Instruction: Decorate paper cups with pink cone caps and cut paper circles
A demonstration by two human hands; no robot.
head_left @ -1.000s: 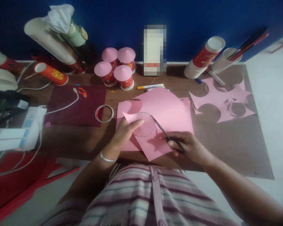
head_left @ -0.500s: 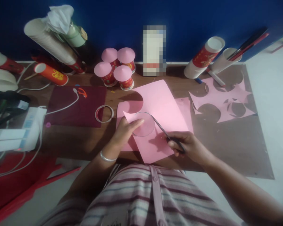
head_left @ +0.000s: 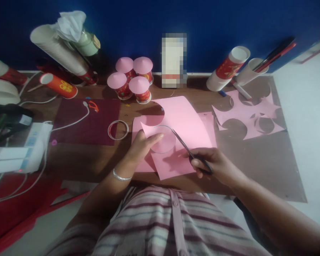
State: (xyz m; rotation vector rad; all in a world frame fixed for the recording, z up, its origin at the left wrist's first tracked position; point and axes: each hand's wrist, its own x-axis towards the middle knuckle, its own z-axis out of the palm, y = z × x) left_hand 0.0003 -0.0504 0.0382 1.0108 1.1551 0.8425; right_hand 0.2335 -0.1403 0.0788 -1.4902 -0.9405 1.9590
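My left hand pinches the left edge of a pink paper sheet, thumb on top, beside a drawn circle. Scissors are in my right hand, their blades at the upper right of the circle's outline. A round piece is cut out of the sheet's upper left edge. More pink paper lies flat beneath it. The fingers of my left hand under the sheet are hidden.
Several red cups with pink cone tops stand at the back, left of a blurred upright object. Pink scraps lie right; a tape ring and maroon sheet lie left. A power strip is far left.
The lower corner of the held sheet has shifted slightly up and left, and its right side bends more. Both hands keep their hold. The camera view has moved a little.
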